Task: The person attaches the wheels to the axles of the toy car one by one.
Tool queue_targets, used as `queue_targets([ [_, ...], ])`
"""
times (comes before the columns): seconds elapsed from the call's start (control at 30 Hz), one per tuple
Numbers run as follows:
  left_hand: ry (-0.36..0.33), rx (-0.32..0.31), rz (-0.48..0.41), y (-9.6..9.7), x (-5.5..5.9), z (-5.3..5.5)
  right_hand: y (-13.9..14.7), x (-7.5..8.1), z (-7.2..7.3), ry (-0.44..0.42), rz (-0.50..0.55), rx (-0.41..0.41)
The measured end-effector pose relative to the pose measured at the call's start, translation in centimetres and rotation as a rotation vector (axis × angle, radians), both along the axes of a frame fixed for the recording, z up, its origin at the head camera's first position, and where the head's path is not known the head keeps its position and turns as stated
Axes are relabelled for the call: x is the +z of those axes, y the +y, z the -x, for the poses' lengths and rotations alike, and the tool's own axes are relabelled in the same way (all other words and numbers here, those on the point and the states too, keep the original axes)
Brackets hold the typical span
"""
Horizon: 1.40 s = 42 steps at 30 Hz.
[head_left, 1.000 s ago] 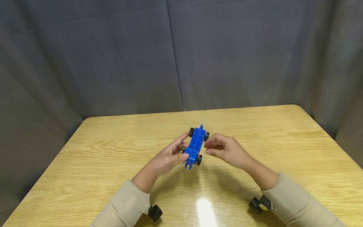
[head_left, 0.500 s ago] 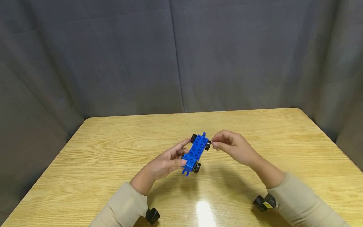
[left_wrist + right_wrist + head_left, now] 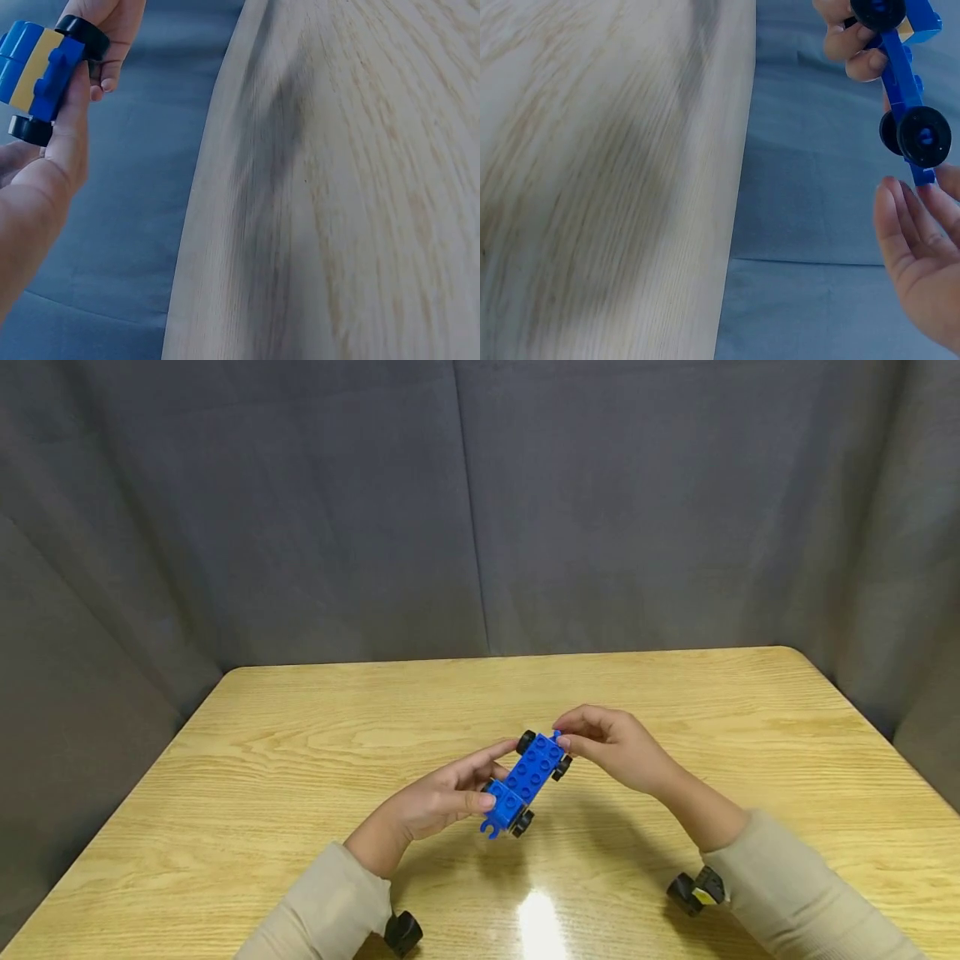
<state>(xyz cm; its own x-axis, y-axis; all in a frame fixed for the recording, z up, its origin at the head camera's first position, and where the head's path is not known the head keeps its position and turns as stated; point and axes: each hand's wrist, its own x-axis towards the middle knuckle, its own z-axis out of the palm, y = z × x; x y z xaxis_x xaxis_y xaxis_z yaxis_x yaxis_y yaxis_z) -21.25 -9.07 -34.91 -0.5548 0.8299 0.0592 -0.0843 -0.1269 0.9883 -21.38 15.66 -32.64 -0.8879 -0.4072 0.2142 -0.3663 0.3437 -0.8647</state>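
Note:
A blue toy truck (image 3: 531,770) with black wheels and a studded flat bed is held above the table, tilted with its far end to the right. My left hand (image 3: 442,793) grips the near end, thumb on top of the raised cab block and fingers underneath. At the far end, my right hand (image 3: 611,747) pinches the small hitch peg between thumb and fingertips. A yellow layer shows under the cab in the left wrist view, where the truck (image 3: 46,71) is seen from its near end. The open hook at the near end points toward me.
Under both hands lies the wood-grain table (image 3: 337,727). Grey cloth (image 3: 300,527) hangs behind and beside it. Black wrist-worn devices sit under both sleeves, the left device (image 3: 403,933) and the right device (image 3: 696,892).
The truck has come nearer and swung its far end to the right. My right hand has moved from beside the truck's side to its far hitch and now pinches it.

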Motion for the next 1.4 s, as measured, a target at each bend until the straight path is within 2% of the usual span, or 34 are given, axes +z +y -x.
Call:
queue_targets([
  [0.1,-0.002,-0.033,0.002,0.1,0.2,0.1,0.0,0.0,0.0,0.012,-0.027,0.008],
  [0.23,-0.022,-0.042,-0.005,0.1,0.4,0.3,0.0,0.1,0.0,0.026,-0.031,0.015],
  [0.43,-0.074,-0.032,-0.045,0.1,0.6,0.3,0.2,0.2,-0.1,-0.011,-0.028,0.021],
  [0.63,-0.114,0.012,-0.037,0.1,0.6,0.5,0.3,0.2,0.0,-0.027,-0.038,0.026],
  [0.73,-0.129,0.052,-0.034,0.0,0.5,0.7,0.4,0.1,0.1,-0.015,-0.048,0.016],
  [0.83,-0.122,0.117,-0.001,-0.2,0.5,0.9,0.5,-0.2,0.1,-0.013,-0.049,-0.004],
  [0.93,-0.115,0.169,0.038,-0.4,0.5,1.0,0.7,-0.6,0.2,-0.029,-0.026,-0.014],
  [1.17,-0.12,0.247,0.086,-0.4,0.4,1.2,0.7,-1.3,0.3,-0.055,0.044,-0.005],
  [1.3,-0.07,0.332,0.17,-0.1,0.3,1.4,0.7,-1.6,0.5,-0.055,0.024,-0.014],
  [1.4,-0.019,0.423,0.237,0.2,0.3,1.5,0.9,-1.9,0.8,-0.061,0.005,-0.028],
])
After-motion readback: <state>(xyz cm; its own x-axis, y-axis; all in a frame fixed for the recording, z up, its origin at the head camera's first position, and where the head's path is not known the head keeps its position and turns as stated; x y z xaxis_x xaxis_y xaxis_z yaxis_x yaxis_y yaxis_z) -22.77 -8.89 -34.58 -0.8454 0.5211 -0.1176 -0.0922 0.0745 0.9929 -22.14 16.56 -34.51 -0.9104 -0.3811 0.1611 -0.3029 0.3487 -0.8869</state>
